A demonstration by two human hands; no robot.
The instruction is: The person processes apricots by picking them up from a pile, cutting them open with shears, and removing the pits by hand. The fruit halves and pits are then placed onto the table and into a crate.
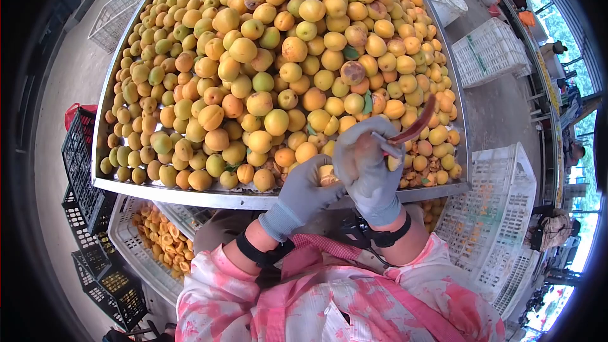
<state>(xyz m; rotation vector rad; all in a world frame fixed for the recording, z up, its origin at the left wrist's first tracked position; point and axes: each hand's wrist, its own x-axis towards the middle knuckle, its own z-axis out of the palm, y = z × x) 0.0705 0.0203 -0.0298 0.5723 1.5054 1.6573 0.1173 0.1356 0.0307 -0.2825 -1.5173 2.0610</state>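
We see our left hand (309, 190) curled around an apricot (327, 175) by the worktop's (190, 197) near edge; our right hand (367, 161), closed on a red-handled tool (415, 129), sits just right; the tool's long axis points far-right.

Soft, fairly even daylight keeps the fruit (275, 122) bright and crisp, while the openings (557, 28) at the far right glare almost white and the desk (190, 196) shines along its metal rim. Fisheye distortion bows straight lines toward black, vignetted corners, and the right hand (366, 168) looks slightly blurred.
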